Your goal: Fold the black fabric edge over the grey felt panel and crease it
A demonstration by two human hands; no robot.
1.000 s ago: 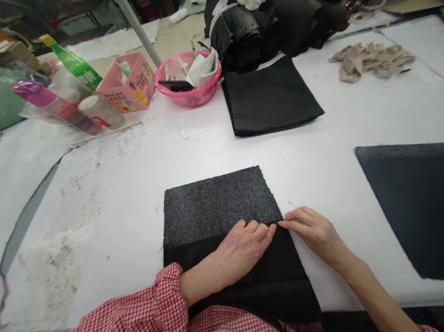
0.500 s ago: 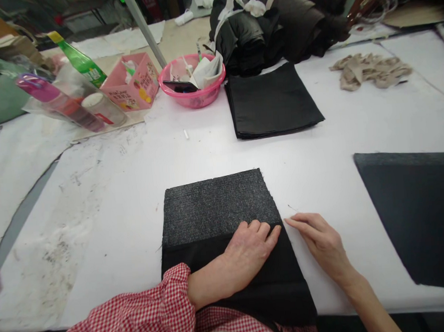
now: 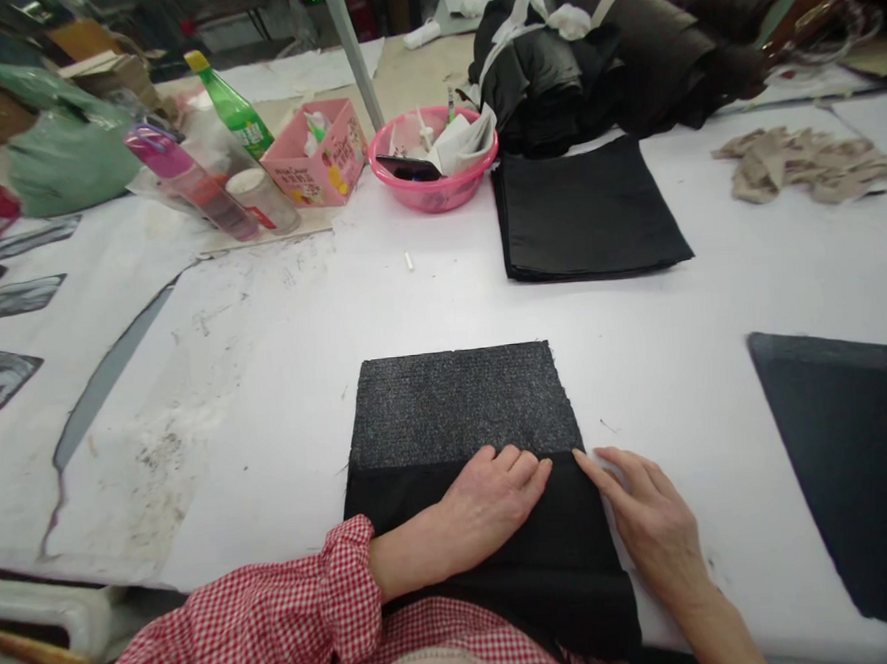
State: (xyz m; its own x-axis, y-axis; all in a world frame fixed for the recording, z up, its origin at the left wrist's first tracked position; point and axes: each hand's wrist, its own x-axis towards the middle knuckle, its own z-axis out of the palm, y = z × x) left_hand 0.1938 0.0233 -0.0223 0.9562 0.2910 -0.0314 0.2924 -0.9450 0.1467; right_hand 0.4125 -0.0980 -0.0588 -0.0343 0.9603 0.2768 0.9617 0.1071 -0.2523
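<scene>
Grey-black cloth | smudged white table | pole behind | left hand, right hand resting unclamped

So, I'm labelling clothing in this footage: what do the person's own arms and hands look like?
The left grip and right grip are bare hands, with no glove or ring showing. The left sleeve is red-and-white checked cloth, ending in a loose, gathered cuff around the left forearm. The right forearm is bare as far as the picture shows; no sleeve shows.
</scene>
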